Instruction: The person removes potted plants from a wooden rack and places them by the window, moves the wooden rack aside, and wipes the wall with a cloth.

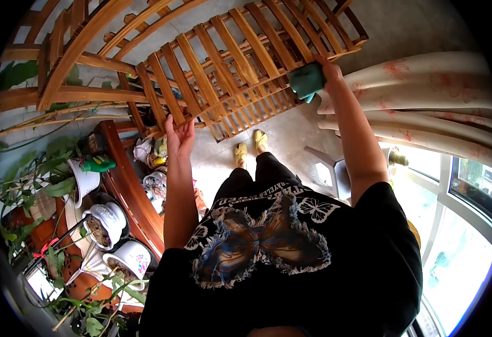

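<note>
A slatted wooden plant rack [223, 56] stretches across the upper middle, its tiers stacked beneath the top slats. My left hand [180, 136] is at the near left edge of the rack, palm turned up, with its fingers curled at the wood. At the right end of the same edge, my right hand [328, 73] holds a folded green cloth [307, 80] against the rack. The fingers of my right hand are partly hidden by the cloth and the frame.
Potted plants in white pots [106, 222] stand on the left beside a reddish-brown wooden piece [130, 188]. A pale flowered curtain [425, 84] and a bright window [454, 253] are at right. Wooden arched frames [88, 50] rise at upper left. Yellow slippers [261, 140] show on the floor.
</note>
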A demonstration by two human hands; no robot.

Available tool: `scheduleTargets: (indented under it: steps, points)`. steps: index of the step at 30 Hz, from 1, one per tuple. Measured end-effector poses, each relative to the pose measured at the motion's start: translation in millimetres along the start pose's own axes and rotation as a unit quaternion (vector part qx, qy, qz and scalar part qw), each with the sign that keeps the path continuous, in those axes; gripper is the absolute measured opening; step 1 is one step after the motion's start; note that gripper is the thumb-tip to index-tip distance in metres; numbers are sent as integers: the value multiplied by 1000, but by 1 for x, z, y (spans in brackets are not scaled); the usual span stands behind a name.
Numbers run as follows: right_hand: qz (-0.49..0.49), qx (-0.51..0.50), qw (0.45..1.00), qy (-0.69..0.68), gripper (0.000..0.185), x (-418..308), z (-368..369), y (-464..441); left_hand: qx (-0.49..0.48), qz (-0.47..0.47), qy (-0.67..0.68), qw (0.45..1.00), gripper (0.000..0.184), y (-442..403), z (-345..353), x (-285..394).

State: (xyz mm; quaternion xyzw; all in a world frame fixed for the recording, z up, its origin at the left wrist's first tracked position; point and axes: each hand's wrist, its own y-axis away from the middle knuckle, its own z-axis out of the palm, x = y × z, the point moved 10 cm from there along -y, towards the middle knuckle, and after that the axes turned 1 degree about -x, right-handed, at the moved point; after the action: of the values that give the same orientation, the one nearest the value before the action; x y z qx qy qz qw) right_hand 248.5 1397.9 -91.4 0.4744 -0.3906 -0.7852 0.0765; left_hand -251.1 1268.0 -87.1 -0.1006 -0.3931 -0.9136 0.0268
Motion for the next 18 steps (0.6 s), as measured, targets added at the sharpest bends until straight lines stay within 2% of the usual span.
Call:
scheduleTargets:
  steps: [3,5,6,8,10,12,13,17,18]
  points:
    - [-18,-6,1000,17,43,-3,-6,16,-4,-27,15,1000,36,9,-8,-11]
    - [-35,-61,997,21,43,-3,-3,38,-5,-48,27,998,37,17,-14,-20]
    - [-38,-58,997,16,43,2,-9,43,-8,-51,23,998,37,21,-15,-22]
    - [0,-155,988,-20,40,24,-3,58,5,-74,43,996,38,30,-19,-30]
    - [6,-146,989,-20,39,33,-3,102,4,-90,41,995,40,40,-23,-36]
    - [-44,-164,985,38,41,41,-8,127,-5,-145,50,988,43,45,-32,-47]
    - [-27,-158,986,41,41,53,-12,139,-23,-162,47,985,44,48,-35,-50]
    - [-28,-159,985,60,38,90,-24,189,-39,-111,-17,993,49,66,-46,-54]
    - [-30,-157,985,60,38,99,-27,202,-45,-133,-17,990,50,78,-44,-63]
